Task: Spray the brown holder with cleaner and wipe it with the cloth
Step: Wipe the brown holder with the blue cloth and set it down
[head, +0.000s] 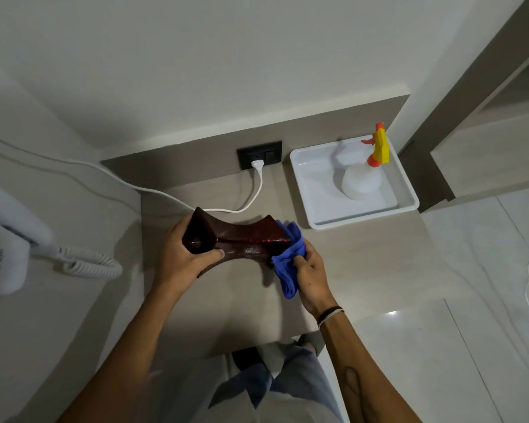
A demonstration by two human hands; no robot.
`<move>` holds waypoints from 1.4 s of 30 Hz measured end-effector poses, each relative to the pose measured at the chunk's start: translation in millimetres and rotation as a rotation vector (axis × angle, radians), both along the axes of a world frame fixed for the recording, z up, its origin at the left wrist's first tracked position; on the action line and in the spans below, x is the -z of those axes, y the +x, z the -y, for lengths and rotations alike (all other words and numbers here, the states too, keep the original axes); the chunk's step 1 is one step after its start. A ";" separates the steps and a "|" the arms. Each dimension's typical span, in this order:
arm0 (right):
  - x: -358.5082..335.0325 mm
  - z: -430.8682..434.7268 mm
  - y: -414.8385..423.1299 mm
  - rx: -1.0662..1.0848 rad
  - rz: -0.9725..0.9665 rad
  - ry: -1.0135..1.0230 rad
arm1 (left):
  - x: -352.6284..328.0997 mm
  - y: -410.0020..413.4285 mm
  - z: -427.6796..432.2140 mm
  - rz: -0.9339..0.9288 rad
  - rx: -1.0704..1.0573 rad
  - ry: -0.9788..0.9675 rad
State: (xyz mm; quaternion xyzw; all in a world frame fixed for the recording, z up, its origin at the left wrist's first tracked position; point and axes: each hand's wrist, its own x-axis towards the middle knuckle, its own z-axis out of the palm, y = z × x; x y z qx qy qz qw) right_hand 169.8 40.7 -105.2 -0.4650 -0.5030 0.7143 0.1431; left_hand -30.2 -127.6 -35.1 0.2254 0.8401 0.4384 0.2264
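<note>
Beige counter (348,254); left hand (182,257) grips one brown holder (242,239); right hand (310,270) clutches one blue cloth (287,270).

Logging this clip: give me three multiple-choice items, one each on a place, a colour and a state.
1. Where is the spray bottle?
A. In the white tray
B. In the left hand
C. On the floor

2. What colour is the cloth?
A. Yellow
B. Blue
C. White

3. How is the brown holder held?
A. Lying untouched
B. Left hand grips one end, right hand presses the cloth on the other
C. Both hands underneath

Answers: 1 A, it stands inside the tray; 2 B, blue folds show; 3 B, fingers wrap the left end.
</note>
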 end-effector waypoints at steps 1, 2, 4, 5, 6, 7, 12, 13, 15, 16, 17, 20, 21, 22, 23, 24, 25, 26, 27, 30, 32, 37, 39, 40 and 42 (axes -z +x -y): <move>-0.3 0.3 -3.1 0.009 -0.013 -0.018 | -4.4 1.0 -1.9 -0.018 0.022 -0.037; 0.1 -1.0 -6.0 0.020 -0.022 -0.032 | -8.5 2.2 -3.6 -0.038 0.051 -0.081; -2.4 -5.9 -11.9 0.045 -0.027 -0.045 | -15.8 3.3 -6.1 -0.054 0.125 -0.173; -4.4 -8.6 -14.1 0.050 -0.026 -0.038 | -19.0 3.6 -6.8 -0.046 0.171 -0.212; -6.4 -10.6 -16.0 0.049 -0.025 -0.024 | -22.3 2.7 -6.9 -0.024 0.214 -0.239; -7.9 -12.3 -17.2 0.044 -0.024 -0.004 | -24.6 1.9 -5.5 0.009 0.256 -0.257; -14.5 -12.0 -23.3 -0.043 0.033 0.162 | -29.8 4.6 5.3 -0.065 0.425 -0.517; -17.1 -9.7 -24.3 -0.072 0.050 0.229 | -29.4 5.8 5.4 -0.117 0.404 -0.507; -20.6 1.6 -25.0 -0.163 0.081 0.396 | -26.1 6.3 6.5 -0.228 0.353 -0.402; -20.2 10.3 -25.7 -0.240 0.111 0.479 | -25.5 7.2 6.6 -0.262 0.334 -0.355; -17.6 21.2 -26.1 -0.336 0.151 0.553 | -25.6 9.0 6.3 -0.273 0.315 -0.332; -12.1 55.9 -28.0 -0.518 0.222 0.733 | -24.1 13.2 3.0 -0.256 0.253 -0.272; -16.0 64.9 -30.1 -0.514 0.187 0.740 | -23.3 14.1 1.8 -0.253 0.234 -0.249; -22.9 72.5 -33.1 -0.500 0.118 0.722 | -22.0 14.6 1.9 -0.245 0.220 -0.233; -30.3 79.0 -36.7 -0.488 0.027 0.712 | -20.4 15.0 2.4 -0.226 0.209 -0.221; -38.3 85.3 -40.0 -0.493 -0.057 0.712 | -19.0 14.8 3.5 -0.202 0.199 -0.210; -43.0 90.1 -41.2 -0.521 -0.117 0.731 | -17.7 14.4 5.5 -0.188 0.193 -0.203; -42.2 92.5 -39.9 -0.561 -0.157 0.753 | -16.3 14.4 8.1 -0.188 0.190 -0.203; -37.4 89.8 -37.9 -0.595 -0.166 0.793 | -15.8 14.1 10.8 -0.195 0.184 -0.209; -9.3 58.5 -23.3 -0.607 0.023 0.912 | -14.5 12.6 14.5 -0.226 0.148 -0.257; 1.1 36.9 -15.6 -0.530 0.171 0.876 | -14.0 13.8 14.2 -0.239 0.148 -0.280; -31.9 69.9 -40.5 -0.496 -0.039 0.784 | -14.8 18.7 5.6 -0.256 0.148 -0.251; -43.4 92.2 -49.5 -0.520 -0.197 0.810 | -15.1 21.0 7.5 -0.235 0.117 -0.228; -44.4 95.5 -49.1 -0.546 -0.244 0.823 | -15.6 20.8 10.2 -0.238 0.114 -0.227; -35.6 85.1 -39.0 -0.607 -0.225 0.859 | -14.3 18.4 17.5 -0.226 0.102 -0.249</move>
